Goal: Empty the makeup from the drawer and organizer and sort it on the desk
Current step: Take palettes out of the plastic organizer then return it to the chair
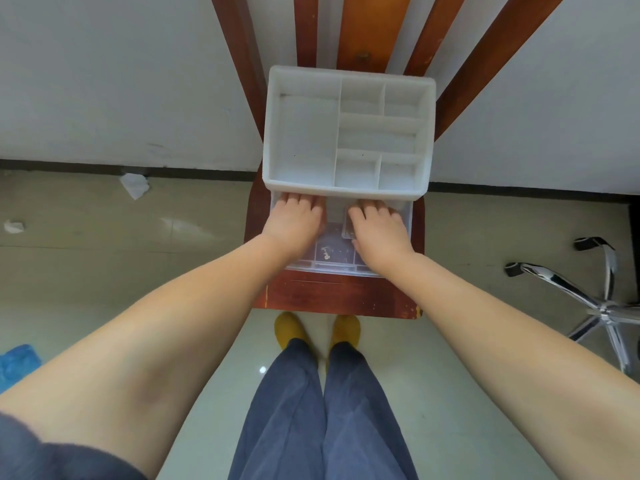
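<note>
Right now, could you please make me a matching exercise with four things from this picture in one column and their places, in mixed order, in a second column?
Things:
1. organizer
2. drawer
3. tissue
4. office chair base

Places:
A. on the floor at the far right
B. on the wooden chair, against its back
C. on the floor by the wall, to the left
D. pulled out under both hands, left hand and right hand

Pairs: 1-B, 2-D, 3-C, 4-A
</note>
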The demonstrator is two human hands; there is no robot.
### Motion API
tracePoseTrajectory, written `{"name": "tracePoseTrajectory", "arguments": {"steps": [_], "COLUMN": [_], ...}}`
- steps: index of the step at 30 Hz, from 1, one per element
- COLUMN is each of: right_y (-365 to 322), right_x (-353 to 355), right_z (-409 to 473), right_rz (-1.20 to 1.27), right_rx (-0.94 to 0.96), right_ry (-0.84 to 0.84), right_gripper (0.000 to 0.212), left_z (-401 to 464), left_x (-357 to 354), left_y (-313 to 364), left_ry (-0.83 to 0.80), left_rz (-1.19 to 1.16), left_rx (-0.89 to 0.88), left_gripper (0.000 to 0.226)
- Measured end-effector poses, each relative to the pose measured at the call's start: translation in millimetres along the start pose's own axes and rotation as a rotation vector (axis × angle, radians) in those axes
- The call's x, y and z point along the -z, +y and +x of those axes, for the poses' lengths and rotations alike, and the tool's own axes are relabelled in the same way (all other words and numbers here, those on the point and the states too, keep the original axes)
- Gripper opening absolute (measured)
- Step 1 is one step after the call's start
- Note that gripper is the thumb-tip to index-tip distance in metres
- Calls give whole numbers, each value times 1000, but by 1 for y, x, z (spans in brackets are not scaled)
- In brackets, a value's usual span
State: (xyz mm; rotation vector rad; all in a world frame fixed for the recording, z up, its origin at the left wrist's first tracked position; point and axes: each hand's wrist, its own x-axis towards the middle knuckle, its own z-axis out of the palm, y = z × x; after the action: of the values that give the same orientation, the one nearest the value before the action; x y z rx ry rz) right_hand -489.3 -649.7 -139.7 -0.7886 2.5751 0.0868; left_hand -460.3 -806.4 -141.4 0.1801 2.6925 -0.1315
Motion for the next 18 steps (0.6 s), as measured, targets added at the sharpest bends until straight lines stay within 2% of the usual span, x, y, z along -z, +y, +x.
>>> {"name": "tracePoseTrajectory", "arguments": {"steps": [3, 7, 9, 11, 14, 15, 16, 18], "right_y": [4, 12, 16, 18, 13, 10, 7, 6], "right_x": [5, 33, 50, 59, 53, 49, 42, 29], "right_z": [-7, -28, -46, -64, -85, -88, -88, -85], "right_rz": [143, 674, 898, 1035, 929, 846, 768, 659], "right_rx": [17, -30, -45, -26, 14, 8, 2, -9], "right_ry": [-38, -157, -228, -415, -777, -841, -861, -829], "right_gripper": [45, 58, 56, 54, 62, 66, 72, 83], "left_z": [-11, -30, -46, -65, -90, -93, -95, -94], "left_x": [3, 19, 30, 37, 34, 29, 23, 11], "left_y": [-4, -11, -14, -15, -8, -4, -1, 3], "left_ry": [1, -54, -30, -123, -475, -580, -647, -680], "left_rz": [-54, -336, -504, -637, -687, -643, -595, -566], "left_rx": [-74, -103, -88, -116, -185, -178, -151, -87], "left_gripper": [46, 83, 84, 79, 63, 69, 80, 92]}}
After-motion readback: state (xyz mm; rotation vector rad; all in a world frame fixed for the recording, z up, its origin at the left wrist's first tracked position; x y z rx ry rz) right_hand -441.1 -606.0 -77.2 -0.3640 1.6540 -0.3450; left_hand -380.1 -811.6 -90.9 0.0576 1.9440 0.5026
